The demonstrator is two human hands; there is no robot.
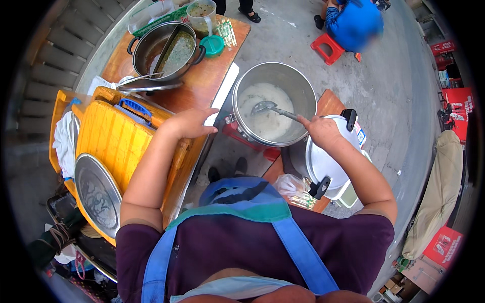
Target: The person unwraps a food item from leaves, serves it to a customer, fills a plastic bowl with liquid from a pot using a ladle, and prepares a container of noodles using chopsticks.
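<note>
My right hand [322, 130] grips the handle of a metal ladle [284, 112], whose bowl rests in a whitish liquid [273, 125]. That liquid partly fills a tall stainless-steel pot [308, 91] standing ahead of me on something red. To the pot's left my left hand [195, 123] hangs empty with fingers apart, over the edge of a wooden table [204, 89]. On this table a divided two-handled pot [132, 62] holds reddish liquid on one side and greenish broth on the other. A long-handled utensil and a metal lid [166, 88] lie at its near rim.
A yellow wooden box [113, 128] with a round metal lid [96, 193] is at left. At right stands a lidded pressure cooker [329, 151]. A plastic jug [201, 22] and green lid [213, 45] are on the table. A person in blue [354, 26] is near a red stool [327, 49].
</note>
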